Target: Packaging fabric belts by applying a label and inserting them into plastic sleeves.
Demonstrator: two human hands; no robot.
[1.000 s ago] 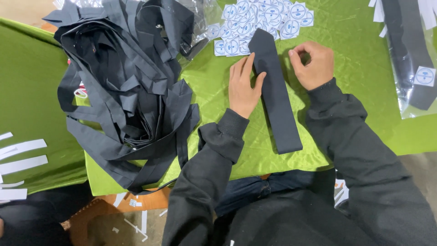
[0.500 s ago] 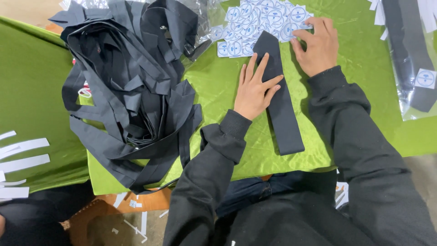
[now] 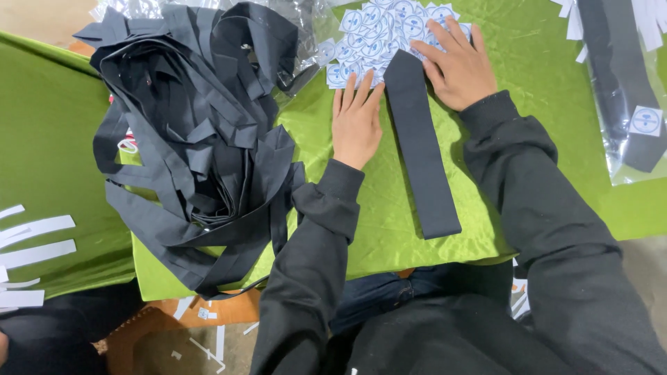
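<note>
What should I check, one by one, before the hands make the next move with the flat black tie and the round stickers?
1. Black tie lies flat and straight on the green cloth: ok.
2. Left hand rests flat on the cloth beside the tie, holding nothing: ok.
3. Right hand is at the stickers, fingers spread: ok.
4. One sticker already picked up: cannot tell, the palm hides it.
5. Pile of black ties stays apart from the flat tie: ok.
6. Pointed end of the tie is free of stickers: not ok, it touches them.
</note>
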